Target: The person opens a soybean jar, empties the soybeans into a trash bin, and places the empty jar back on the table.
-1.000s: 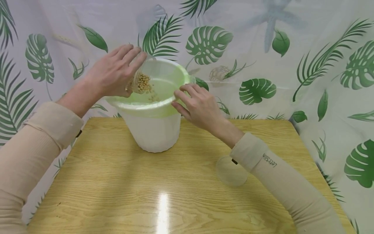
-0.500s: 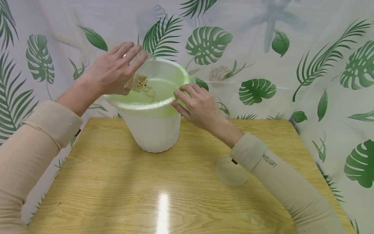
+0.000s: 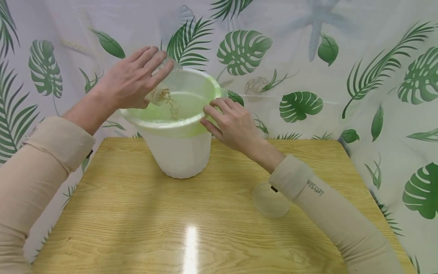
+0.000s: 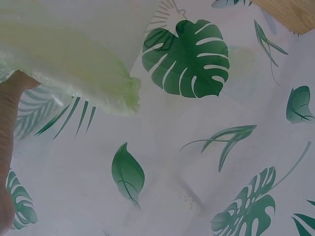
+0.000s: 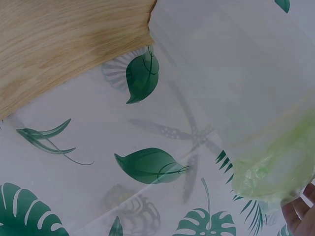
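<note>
A white trash can (image 3: 181, 158) stands on the table, with a thin pale-green bag (image 3: 188, 131) lining it and folded over its rim. Over its left side my left hand (image 3: 138, 78) grips a clear jar (image 3: 156, 96) from above, tipped with its mouth toward the can. Tan beans (image 3: 165, 94) lie at that mouth and fall inside. My right hand (image 3: 234, 123) holds the can's right rim, thumb lower than the fingers. The right wrist view shows its fingertips beside the bag (image 5: 275, 172). In the left wrist view, part of the left hand (image 4: 7, 142) shows near the bag's edge.
A clear round lid (image 3: 271, 201) lies on the wooden table (image 3: 164, 220), partly under the right sleeve. Behind the table hangs a white leaf-patterned sheet (image 3: 260, 83). The can is near the table's back edge.
My left hand has risen slightly and tilts the jar further. Fewer beans show at its mouth, and a stream drops into the can. The right hand keeps its place.
</note>
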Motion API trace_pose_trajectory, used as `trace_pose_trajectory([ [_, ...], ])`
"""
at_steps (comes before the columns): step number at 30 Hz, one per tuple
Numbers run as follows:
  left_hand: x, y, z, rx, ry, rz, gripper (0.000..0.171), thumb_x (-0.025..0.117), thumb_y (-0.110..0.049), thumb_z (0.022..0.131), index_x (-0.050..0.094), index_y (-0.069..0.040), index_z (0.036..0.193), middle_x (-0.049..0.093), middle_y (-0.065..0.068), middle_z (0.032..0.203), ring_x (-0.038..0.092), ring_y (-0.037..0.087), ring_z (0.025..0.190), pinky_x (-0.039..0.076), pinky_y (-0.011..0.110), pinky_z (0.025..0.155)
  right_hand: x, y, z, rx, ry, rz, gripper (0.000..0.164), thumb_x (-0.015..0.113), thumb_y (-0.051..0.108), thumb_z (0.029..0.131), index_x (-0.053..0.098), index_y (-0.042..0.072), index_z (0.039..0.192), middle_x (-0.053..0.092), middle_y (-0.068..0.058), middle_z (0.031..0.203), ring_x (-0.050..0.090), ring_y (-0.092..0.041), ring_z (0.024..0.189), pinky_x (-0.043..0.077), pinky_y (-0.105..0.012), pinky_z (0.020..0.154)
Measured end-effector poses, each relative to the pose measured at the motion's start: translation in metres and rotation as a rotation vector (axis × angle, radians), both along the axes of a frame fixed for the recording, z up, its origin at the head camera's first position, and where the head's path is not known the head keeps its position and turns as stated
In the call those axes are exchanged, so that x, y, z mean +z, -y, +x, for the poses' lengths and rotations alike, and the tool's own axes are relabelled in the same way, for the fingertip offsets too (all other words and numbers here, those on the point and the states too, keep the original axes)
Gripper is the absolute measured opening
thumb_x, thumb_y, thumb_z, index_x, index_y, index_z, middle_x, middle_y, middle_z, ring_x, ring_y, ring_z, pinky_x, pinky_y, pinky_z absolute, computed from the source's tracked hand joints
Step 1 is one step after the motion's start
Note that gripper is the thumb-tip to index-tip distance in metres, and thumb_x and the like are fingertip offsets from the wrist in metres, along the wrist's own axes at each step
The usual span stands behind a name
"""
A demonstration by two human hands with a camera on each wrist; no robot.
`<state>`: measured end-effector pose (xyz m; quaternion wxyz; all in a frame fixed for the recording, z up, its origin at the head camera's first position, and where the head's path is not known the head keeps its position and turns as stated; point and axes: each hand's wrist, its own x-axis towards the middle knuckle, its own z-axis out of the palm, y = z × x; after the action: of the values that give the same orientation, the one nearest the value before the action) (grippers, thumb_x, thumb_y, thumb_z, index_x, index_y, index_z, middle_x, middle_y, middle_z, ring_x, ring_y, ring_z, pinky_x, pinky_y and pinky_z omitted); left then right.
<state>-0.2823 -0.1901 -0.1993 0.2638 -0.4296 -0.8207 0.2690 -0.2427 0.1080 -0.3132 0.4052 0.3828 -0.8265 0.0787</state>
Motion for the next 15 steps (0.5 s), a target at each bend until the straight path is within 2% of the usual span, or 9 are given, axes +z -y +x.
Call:
trace_pose_trajectory([
  [6,0.0036,0.0002,0.0003,-0.014,-0.029,-0.024,0.113,0.096,-0.030,0.068,0.036,0.006,0.156,0.046,0.033,0.155,0.045,0.049,0.143,0.038,0.052,0.128,0.0000,0.0002,0.0006,-0.001,-0.001,0.000,0.030,0.066,0.036,0.104,0.072,0.009,0.116,0.075,-0.012,0.115,0.072,-0.031,0.107,0.065,-0.044,0.086],
  [15,0.0055,0.0010,0.0014,-0.015,-0.056,-0.082,0.111,0.096,-0.028,0.070,0.035,0.004,0.157,0.044,0.031,0.157,0.044,0.048,0.146,0.036,0.051,0.129,0.0005,-0.0001,0.0008,0.001,0.009,0.003,0.030,0.065,0.036,0.105,0.072,0.009,0.116,0.074,-0.012,0.116,0.072,-0.031,0.108,0.065,-0.044,0.088],
])
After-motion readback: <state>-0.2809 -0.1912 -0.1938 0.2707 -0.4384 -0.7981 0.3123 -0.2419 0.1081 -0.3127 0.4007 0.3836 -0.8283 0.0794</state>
